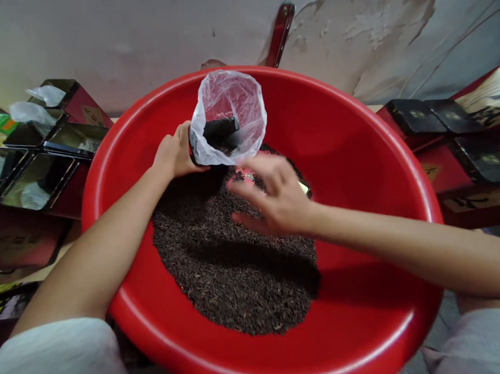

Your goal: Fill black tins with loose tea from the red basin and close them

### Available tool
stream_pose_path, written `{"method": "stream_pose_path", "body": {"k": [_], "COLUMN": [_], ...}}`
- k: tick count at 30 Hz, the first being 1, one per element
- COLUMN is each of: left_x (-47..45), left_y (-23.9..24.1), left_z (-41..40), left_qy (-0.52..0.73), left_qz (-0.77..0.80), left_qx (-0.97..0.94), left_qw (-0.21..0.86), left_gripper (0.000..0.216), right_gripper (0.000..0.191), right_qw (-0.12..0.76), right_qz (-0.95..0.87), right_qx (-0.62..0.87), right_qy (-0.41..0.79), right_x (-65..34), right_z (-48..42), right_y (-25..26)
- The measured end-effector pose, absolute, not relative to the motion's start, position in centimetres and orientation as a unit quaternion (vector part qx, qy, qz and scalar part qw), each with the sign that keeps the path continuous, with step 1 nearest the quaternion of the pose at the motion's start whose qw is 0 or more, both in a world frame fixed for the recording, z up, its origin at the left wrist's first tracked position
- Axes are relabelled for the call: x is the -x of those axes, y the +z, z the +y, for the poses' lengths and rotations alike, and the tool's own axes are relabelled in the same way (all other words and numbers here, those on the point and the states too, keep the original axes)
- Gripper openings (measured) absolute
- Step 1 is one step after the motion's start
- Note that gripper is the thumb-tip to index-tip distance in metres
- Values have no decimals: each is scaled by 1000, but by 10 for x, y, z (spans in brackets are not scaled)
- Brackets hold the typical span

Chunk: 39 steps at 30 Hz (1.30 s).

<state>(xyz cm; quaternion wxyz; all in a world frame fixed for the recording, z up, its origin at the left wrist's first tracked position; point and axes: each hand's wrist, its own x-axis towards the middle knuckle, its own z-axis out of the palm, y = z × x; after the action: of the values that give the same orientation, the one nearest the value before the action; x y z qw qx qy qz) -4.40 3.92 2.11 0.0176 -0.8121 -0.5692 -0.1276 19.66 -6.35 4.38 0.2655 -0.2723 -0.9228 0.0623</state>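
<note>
My left hand [179, 149] is wrapped round the side of a dark box lined with a clear plastic bag [251, 110]. The bag's mouth is spread wide over the box's rim, and the box stands over the far part of a large red basin [358, 163]. Dark, dry tea leaves [239, 289] lie heaped in the basin. Just right of the box, my right hand [276, 194] hovers above the leaves, slightly blurred, with its fingers apart and nothing visible in them. A small pale yellow object [304, 187] shows partly behind that hand.
Open dark red boxes [33, 177] with plastic liners stand at the left. Closed boxes with black lids [415, 117] are stacked at the right. A red, dark-edged piece [281, 35] leans against the peeling wall [362, 25] behind the basin.
</note>
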Motion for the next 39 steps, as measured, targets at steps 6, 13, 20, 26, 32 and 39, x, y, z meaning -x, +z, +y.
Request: {"method": "stream_pose_path", "body": {"k": [6,13,20,26,32,39], "left_x": [45,54,45,48,44,45], "left_y": [17,5,14,14,18,13], "left_z": [42,50,43,42,38,43], "left_qy": [-157,-213,-177,-196,-174,-175], "left_qz": [-572,-528,-576,-562,-574,-573], "left_qx": [805,822,798,803,800,801], "left_qw": [-11,11,-16,-20,-21,-12], "left_gripper": [100,99,103,101,97,102], "right_gripper": [101,111,108,122,111,99], "right_qw": [-68,-89,-118,-233,-212,-128], "right_qz": [-912,-851,-881,-880,-899,-899], "right_qx": [366,424,254,212,188,251], "right_qy": [173,298,381,356,335,335], "right_x": [-209,-161,-151,-170,-183,-185], "right_z": [-38,-8,-50,-62,-83,-96], "right_y": [-67,-91,-56,-19,-7,-24]}}
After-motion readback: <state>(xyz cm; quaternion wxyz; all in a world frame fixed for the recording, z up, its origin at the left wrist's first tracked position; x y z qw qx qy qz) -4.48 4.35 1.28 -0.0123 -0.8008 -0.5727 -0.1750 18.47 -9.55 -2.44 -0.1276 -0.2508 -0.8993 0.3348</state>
